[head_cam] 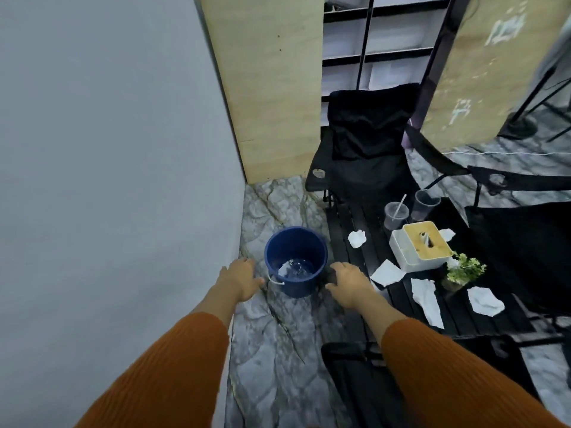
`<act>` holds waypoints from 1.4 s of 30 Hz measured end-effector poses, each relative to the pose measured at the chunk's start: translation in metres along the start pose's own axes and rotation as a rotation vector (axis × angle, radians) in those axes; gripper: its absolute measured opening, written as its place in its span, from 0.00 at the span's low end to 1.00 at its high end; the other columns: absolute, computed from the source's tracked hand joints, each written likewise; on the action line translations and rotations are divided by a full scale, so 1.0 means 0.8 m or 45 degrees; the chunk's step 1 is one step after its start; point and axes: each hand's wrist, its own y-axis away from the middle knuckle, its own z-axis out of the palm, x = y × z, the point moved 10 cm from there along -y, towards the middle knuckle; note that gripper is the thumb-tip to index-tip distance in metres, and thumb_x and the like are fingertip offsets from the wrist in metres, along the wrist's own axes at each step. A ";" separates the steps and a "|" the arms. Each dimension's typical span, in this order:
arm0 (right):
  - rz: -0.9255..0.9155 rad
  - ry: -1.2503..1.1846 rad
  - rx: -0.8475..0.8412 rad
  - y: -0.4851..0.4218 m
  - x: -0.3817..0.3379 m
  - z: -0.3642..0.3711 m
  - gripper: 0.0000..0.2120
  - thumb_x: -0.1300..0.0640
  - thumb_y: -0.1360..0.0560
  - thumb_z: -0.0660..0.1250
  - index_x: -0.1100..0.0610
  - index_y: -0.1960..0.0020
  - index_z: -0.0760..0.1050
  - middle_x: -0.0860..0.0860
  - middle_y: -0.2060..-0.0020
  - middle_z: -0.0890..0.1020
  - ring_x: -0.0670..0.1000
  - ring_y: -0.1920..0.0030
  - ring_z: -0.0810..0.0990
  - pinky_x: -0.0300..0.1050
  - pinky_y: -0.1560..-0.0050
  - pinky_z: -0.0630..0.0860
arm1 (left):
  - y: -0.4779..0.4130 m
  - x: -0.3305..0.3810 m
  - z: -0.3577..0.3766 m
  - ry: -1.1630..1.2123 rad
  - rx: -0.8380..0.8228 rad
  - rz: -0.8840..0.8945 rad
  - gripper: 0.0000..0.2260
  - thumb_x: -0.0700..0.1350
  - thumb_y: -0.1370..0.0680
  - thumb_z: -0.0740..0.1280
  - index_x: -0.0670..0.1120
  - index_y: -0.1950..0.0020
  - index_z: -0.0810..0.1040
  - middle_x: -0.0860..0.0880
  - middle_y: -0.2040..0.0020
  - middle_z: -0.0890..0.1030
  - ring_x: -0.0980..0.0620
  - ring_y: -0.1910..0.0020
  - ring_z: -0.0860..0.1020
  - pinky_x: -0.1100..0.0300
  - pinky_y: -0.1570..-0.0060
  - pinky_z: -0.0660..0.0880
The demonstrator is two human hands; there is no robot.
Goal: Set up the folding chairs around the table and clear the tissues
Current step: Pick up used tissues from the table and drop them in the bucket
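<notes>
A low black slatted table (349, 223) carries several crumpled white tissues, among them a tissue (357, 238) near its left edge, a flat tissue (387, 272) and a long tissue (428, 296). One black folding chair (361, 149) stands unfolded behind the table. A second chair (522, 236) is at the right, and a third chair (349, 384) lies under my right forearm. My left hand (244, 279) hovers with fingers spread, left of a blue bucket (296, 257). My right hand (347, 282) is curled on the table's dark left edge.
A white tissue box (401, 251) with a wooden lid, two plastic cups (395, 215) and a small potted plant (463, 270) stand on the table. The bucket holds something pale. A grey wall (108, 149) is close on the left, with a wooden panel (268, 88) and black shelving behind.
</notes>
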 end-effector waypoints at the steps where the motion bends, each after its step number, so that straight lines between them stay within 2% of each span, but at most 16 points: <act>1: 0.025 -0.005 0.012 -0.016 0.006 -0.008 0.24 0.51 0.23 0.63 0.56 0.29 0.63 0.56 0.31 0.69 0.58 0.30 0.66 0.53 0.31 0.66 | -0.025 0.007 -0.011 0.014 0.002 0.029 0.22 0.55 0.22 0.63 0.47 0.31 0.69 0.43 0.30 0.72 0.42 0.33 0.71 0.45 0.33 0.67; 3: 0.083 -0.032 0.038 -0.045 0.022 -0.022 0.25 0.51 0.22 0.62 0.56 0.28 0.62 0.56 0.30 0.68 0.58 0.30 0.65 0.54 0.31 0.66 | -0.074 0.024 -0.029 0.033 0.002 0.097 0.20 0.53 0.23 0.64 0.47 0.33 0.72 0.43 0.33 0.74 0.42 0.37 0.74 0.47 0.36 0.71; 7: 0.245 -0.149 0.119 -0.094 0.059 -0.046 0.25 0.52 0.22 0.61 0.57 0.28 0.61 0.57 0.30 0.67 0.59 0.30 0.65 0.54 0.32 0.67 | -0.173 0.073 -0.055 -0.041 -0.040 0.247 0.27 0.52 0.22 0.64 0.45 0.25 0.64 0.42 0.27 0.68 0.42 0.31 0.70 0.48 0.32 0.68; 11: 0.417 -0.298 0.246 -0.124 0.099 -0.067 0.22 0.53 0.22 0.62 0.58 0.30 0.65 0.59 0.33 0.70 0.60 0.32 0.67 0.54 0.36 0.69 | -0.258 0.147 -0.064 -0.105 -0.087 0.466 0.22 0.51 0.21 0.64 0.43 0.29 0.68 0.40 0.32 0.73 0.41 0.36 0.74 0.48 0.37 0.72; 15: 0.653 -0.455 0.368 -0.140 0.148 -0.070 0.21 0.53 0.22 0.62 0.58 0.32 0.66 0.59 0.35 0.72 0.61 0.34 0.70 0.55 0.38 0.71 | -0.314 0.238 -0.054 -0.228 -0.131 0.732 0.25 0.50 0.19 0.62 0.43 0.25 0.62 0.41 0.26 0.66 0.41 0.28 0.67 0.50 0.31 0.66; 18: 0.801 -0.523 0.411 -0.142 0.180 -0.053 0.21 0.53 0.22 0.62 0.59 0.32 0.67 0.58 0.34 0.72 0.60 0.34 0.70 0.56 0.37 0.71 | -0.341 0.290 -0.021 -0.245 -0.210 0.900 0.25 0.49 0.20 0.62 0.44 0.25 0.62 0.42 0.25 0.65 0.43 0.27 0.65 0.49 0.29 0.64; 21: 0.914 -0.600 0.423 -0.148 0.210 -0.020 0.21 0.54 0.22 0.61 0.59 0.31 0.66 0.59 0.34 0.71 0.61 0.35 0.70 0.56 0.38 0.72 | -0.364 0.327 0.022 -0.239 -0.291 0.987 0.23 0.48 0.20 0.63 0.45 0.26 0.65 0.44 0.25 0.66 0.43 0.30 0.69 0.49 0.31 0.67; 24: 0.972 -0.627 0.449 -0.170 0.246 0.020 0.21 0.56 0.23 0.62 0.60 0.32 0.66 0.60 0.36 0.73 0.61 0.38 0.72 0.57 0.42 0.74 | -0.395 0.353 0.073 -0.243 -0.310 1.063 0.22 0.47 0.20 0.63 0.44 0.26 0.66 0.45 0.26 0.66 0.43 0.29 0.66 0.48 0.30 0.65; 28: 1.027 -0.580 0.430 -0.218 0.301 0.073 0.21 0.56 0.22 0.62 0.58 0.30 0.65 0.58 0.35 0.71 0.60 0.37 0.70 0.57 0.42 0.74 | -0.451 0.371 0.153 -0.259 -0.289 1.122 0.20 0.47 0.20 0.63 0.47 0.28 0.69 0.46 0.27 0.68 0.45 0.30 0.67 0.47 0.31 0.66; 31: 1.001 -0.499 0.443 -0.261 0.340 0.106 0.21 0.58 0.22 0.61 0.55 0.30 0.64 0.56 0.32 0.68 0.60 0.36 0.69 0.57 0.42 0.74 | -0.499 0.383 0.209 -0.289 -0.259 1.127 0.20 0.47 0.20 0.62 0.49 0.27 0.68 0.45 0.24 0.64 0.46 0.25 0.61 0.48 0.29 0.62; 34: 1.002 -0.418 0.460 -0.293 0.371 0.132 0.24 0.59 0.22 0.60 0.52 0.27 0.61 0.56 0.27 0.62 0.61 0.32 0.65 0.57 0.41 0.72 | -0.537 0.393 0.249 -0.272 -0.216 1.130 0.23 0.46 0.19 0.60 0.52 0.24 0.62 0.46 0.21 0.56 0.46 0.22 0.53 0.47 0.27 0.59; 37: 0.981 -0.385 0.346 -0.315 0.388 0.160 0.28 0.56 0.22 0.60 0.48 0.25 0.55 0.56 0.24 0.56 0.61 0.29 0.59 0.58 0.38 0.70 | -0.559 0.392 0.286 -0.294 -0.223 1.127 0.25 0.48 0.19 0.59 0.57 0.23 0.56 0.48 0.20 0.49 0.46 0.21 0.46 0.44 0.26 0.57; 39: 0.970 -0.292 0.285 -0.322 0.391 0.171 0.26 0.57 0.22 0.61 0.48 0.27 0.59 0.55 0.26 0.58 0.61 0.30 0.60 0.57 0.39 0.69 | -0.567 0.388 0.303 -0.333 -0.202 1.126 0.24 0.48 0.19 0.60 0.57 0.24 0.60 0.48 0.20 0.52 0.45 0.22 0.51 0.46 0.27 0.58; 40: 0.966 -0.261 0.312 -0.324 0.393 0.172 0.24 0.60 0.23 0.62 0.50 0.29 0.63 0.56 0.28 0.62 0.61 0.33 0.62 0.56 0.41 0.70 | -0.567 0.388 0.304 -0.295 -0.148 1.140 0.21 0.46 0.19 0.61 0.55 0.26 0.65 0.48 0.22 0.59 0.43 0.24 0.57 0.48 0.29 0.61; 42: 0.939 -0.313 0.443 -0.326 0.397 0.167 0.19 0.69 0.27 0.61 0.59 0.38 0.72 0.58 0.38 0.70 0.61 0.40 0.69 0.51 0.51 0.73 | -0.565 0.388 0.294 -0.104 -0.028 1.181 0.16 0.39 0.21 0.62 0.48 0.34 0.75 0.47 0.33 0.73 0.44 0.33 0.68 0.52 0.37 0.69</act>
